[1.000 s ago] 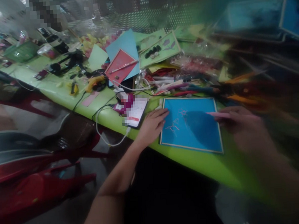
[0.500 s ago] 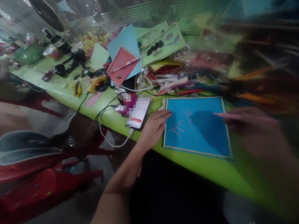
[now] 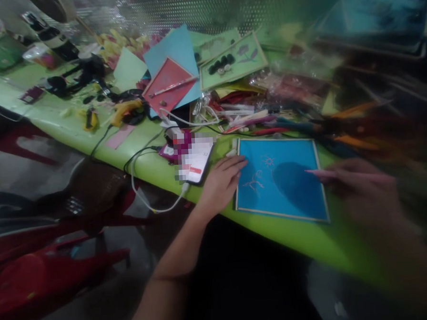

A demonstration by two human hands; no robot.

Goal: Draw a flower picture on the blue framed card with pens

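A blue board point(image 3: 272, 195) with a pale wooden frame lies on the green table point(image 3: 343, 248). Pink line drawings point(image 3: 268, 162), one like a flower, mark its left half. My left hand point(image 3: 220, 181) rests at the frame's left edge, fingers stretched out flat with the tips over the blue surface. In my right hand point(image 3: 358, 186) is a pink pen point(image 3: 329, 174), held in a pinch at the board's right edge. The pen's tip points left over the blue surface; whether it touches, I cannot tell. A dark shadow covers the board's middle right.
Left of the board lies a phone point(image 3: 201, 163) with a white cable point(image 3: 162, 210). Behind are markers point(image 3: 254, 119), a red framed board point(image 3: 172, 85) and a green framed board point(image 3: 233, 61). A yellow glue gun point(image 3: 127, 112) is farther left. Red chairs point(image 3: 44, 283) stand below the table.
The camera view has shifted, moving the table's left part leftward in the picture. The pen stays in my right hand near the board's right edge. My left hand keeps its place at the frame.
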